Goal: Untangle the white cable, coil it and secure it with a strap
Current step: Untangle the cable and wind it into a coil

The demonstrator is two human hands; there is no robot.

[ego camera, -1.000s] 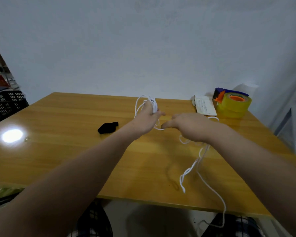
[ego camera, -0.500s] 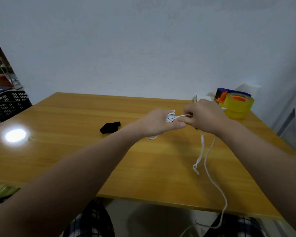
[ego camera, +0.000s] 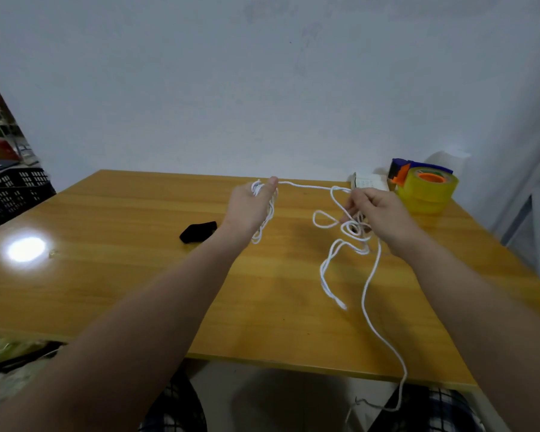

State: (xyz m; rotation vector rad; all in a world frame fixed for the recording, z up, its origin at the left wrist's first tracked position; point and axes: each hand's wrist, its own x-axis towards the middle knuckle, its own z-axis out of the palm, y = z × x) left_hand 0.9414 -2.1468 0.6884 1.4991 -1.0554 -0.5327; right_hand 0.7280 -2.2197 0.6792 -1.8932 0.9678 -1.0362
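Observation:
My left hand (ego camera: 251,205) is raised over the wooden table (ego camera: 138,275) with several turns of the white cable (ego camera: 368,275) wound around its fingers. From its thumb a strand runs right to my right hand (ego camera: 376,215), which pinches the cable among loose loops and a small tangle. Below that hand the cable drops onto the table, and one long strand trails over the front edge. A black strap (ego camera: 198,232) lies on the table, left of my left wrist.
A yellow tape roll on a blue and orange dispenser (ego camera: 424,187) stands at the back right, beside a white box (ego camera: 367,182). A black crate (ego camera: 13,191) sits beyond the table's left edge. A bright light reflection marks the table's left side.
My hands have pulled apart: the right hand moved right and down with the cable, drawing a strand taut from the left hand, which has lifted slightly.

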